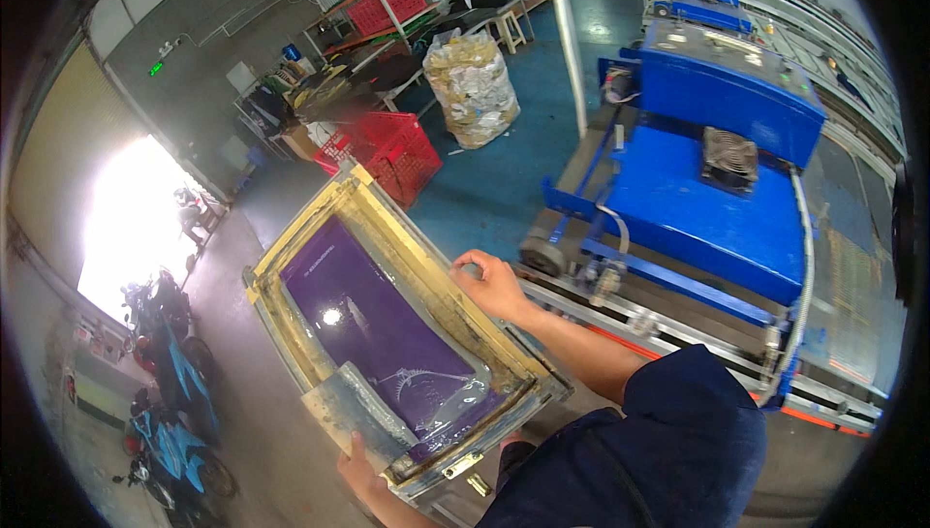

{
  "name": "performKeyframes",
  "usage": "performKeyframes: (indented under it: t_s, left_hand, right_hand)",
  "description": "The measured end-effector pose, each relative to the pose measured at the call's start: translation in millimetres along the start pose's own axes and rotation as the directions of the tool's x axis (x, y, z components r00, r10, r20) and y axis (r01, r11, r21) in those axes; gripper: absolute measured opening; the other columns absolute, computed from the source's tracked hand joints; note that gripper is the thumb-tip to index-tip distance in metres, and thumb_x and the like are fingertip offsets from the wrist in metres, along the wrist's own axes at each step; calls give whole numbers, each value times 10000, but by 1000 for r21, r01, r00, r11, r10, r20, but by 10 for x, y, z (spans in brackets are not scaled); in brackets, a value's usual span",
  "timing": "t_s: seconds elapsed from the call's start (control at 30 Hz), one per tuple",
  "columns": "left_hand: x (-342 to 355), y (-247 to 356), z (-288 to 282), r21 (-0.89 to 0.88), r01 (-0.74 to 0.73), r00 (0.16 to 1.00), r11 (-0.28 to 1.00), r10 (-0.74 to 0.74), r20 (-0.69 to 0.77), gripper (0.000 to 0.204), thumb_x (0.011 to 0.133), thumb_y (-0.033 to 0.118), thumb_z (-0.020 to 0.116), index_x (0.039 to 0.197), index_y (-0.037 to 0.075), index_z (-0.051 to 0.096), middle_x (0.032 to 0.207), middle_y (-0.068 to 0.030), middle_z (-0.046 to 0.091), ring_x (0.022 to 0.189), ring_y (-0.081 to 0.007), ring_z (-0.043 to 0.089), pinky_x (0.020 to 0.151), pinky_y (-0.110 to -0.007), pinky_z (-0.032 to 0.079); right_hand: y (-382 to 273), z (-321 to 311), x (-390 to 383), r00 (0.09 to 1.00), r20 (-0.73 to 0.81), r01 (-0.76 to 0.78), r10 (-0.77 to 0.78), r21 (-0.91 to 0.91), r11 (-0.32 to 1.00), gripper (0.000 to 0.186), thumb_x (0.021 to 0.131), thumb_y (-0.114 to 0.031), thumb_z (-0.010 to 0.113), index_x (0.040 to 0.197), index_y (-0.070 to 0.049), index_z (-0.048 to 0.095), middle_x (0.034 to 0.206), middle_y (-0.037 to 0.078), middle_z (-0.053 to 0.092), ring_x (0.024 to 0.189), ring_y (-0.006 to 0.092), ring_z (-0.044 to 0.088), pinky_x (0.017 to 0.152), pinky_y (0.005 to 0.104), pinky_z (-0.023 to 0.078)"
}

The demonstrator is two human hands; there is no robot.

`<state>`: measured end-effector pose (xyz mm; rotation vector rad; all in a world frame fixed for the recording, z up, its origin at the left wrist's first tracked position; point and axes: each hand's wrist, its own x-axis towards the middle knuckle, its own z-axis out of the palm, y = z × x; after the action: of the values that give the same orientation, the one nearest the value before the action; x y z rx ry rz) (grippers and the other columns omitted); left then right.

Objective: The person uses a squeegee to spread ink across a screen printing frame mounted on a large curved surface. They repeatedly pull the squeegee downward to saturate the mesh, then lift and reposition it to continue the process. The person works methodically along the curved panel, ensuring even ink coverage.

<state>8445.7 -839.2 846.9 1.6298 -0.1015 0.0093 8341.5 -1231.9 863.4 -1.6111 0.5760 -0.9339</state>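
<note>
A screen printing frame [386,228] is tilted in front of my body, its wooden sides covered with yellowish tape. Its purple mesh [358,305] looks glossy, with a clear, wet-looking smear near the lower end. Across the lower left corner lies a flat grey squeegee-like piece [363,410]. My left hand [362,473] is closed at that corner, thumb up against the grey piece; its other fingers are hidden beneath. With curled fingers, my right hand [492,288] grips the frame's right side.
To the right stands a blue machine carriage [712,208] on metal rails [639,325]. Beyond the frame are a red crate [392,155] and a stuffed clear sack [472,87]. Motorbikes [174,441] are parked at left by a bright doorway. A white pole [567,39] rises near the machine.
</note>
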Motion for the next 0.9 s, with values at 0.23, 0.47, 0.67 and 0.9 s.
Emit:
performKeyframes:
  t_s: [0.23,0.47,0.67,0.9]
  left_hand:
    - [-126,268,133,-30,117,993,993,-118,-12,428,946,264,749,1195,-71,652,1105,-126,680,934,-219,649,822,-360,531]
    - [506,-123,-570,-129,168,921,977,-109,375,404,944,214,741,1220,-67,651,1107,-119,681,966,-224,648,853,-380,530]
    - [1166,-180,-1192,-185,143,882,972,-41,469,388,923,180,761,1206,-68,666,1080,-104,695,941,-206,653,827,-370,534]
    - [1104,-128,-1998,-251,247,802,936,-52,594,383,887,155,795,1176,-70,681,1064,-121,712,896,-201,676,788,-376,551]
  right_hand:
    - [-565,-433,-599,982,-179,-79,63,-82,994,277,913,-337,680,1066,-109,712,764,146,686,627,217,635,636,383,478]
    - [-909,120,-1275,930,-361,-26,-74,-265,964,281,914,-337,677,1065,-103,715,589,87,618,521,207,583,568,389,458]
    - [-1241,924,-1820,846,-506,-45,-167,-380,924,245,930,-314,688,1037,-94,711,553,-3,528,511,72,455,502,325,339]
    - [-1584,1227,-2917,841,-524,-57,-136,-337,940,249,927,-321,702,1008,-86,705,537,-24,512,496,70,439,495,313,327]
